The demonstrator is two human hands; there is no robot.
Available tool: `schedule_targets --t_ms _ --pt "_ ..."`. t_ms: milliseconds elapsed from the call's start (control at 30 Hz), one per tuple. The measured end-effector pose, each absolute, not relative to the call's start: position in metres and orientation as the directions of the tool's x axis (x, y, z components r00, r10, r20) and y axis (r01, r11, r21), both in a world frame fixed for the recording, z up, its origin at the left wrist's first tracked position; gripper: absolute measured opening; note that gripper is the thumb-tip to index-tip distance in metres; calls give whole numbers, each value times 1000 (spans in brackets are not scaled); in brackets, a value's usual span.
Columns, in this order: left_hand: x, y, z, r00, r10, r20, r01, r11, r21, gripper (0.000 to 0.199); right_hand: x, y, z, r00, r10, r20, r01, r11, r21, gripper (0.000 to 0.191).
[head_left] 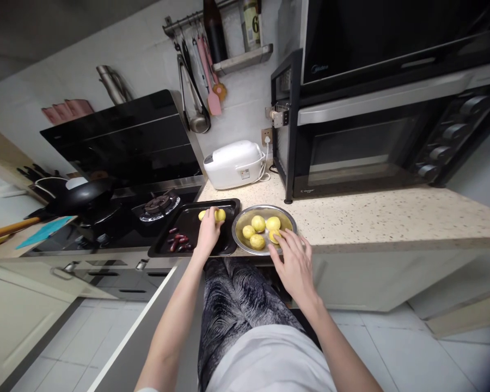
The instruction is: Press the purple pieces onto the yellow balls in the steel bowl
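Note:
My left hand (209, 231) reaches over the black baking tray (191, 218), its fingers closed around a round yellow potato (219, 215). Another bit of yellow shows on the other side of these fingers. Toward the tray's left side lie several small, dark red, oval fruits (180, 239). My right hand (294, 262) is at the near right rim of a round steel bowl (239, 226), with its fingertips curled on a yellow potato (274, 236) inside. Several more yellow potatoes (258, 223) sit in that bowl. My fingers partly hide both gripped potatoes.
Behind the bowl stands a white rice cooker (234, 165). A black oven (363, 147) occupies the right of the speckled counter (371, 218). The gas burner (157, 205) and a dark wok (79, 196) are left. Beneath the tray, a drawer or door panel (147, 321) stands out.

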State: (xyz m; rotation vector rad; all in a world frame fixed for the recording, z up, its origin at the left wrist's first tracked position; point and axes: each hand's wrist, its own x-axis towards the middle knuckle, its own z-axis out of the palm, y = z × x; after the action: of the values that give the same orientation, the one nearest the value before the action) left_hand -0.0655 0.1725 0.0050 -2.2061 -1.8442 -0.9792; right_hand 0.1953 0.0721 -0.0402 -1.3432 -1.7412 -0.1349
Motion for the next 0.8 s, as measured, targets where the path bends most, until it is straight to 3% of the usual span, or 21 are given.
schedule_targets --t_ms 133,333,533,800 --pt "-38 153 23 74 747 661 698 -512 501 30 195 72 -40 1 714 700 818 403 -412 44" --pt "13 131 30 310 772 555 410 -635 655 29 196 72 -40 -6 717 697 830 393 -396 42" --pt "24 126 26 526 709 470 411 -696 589 31 198 72 -40 0 713 702 834 387 -393 39" --pt "22 130 26 602 694 396 461 -706 537 49 200 74 -39 10 721 692 835 375 -403 40"
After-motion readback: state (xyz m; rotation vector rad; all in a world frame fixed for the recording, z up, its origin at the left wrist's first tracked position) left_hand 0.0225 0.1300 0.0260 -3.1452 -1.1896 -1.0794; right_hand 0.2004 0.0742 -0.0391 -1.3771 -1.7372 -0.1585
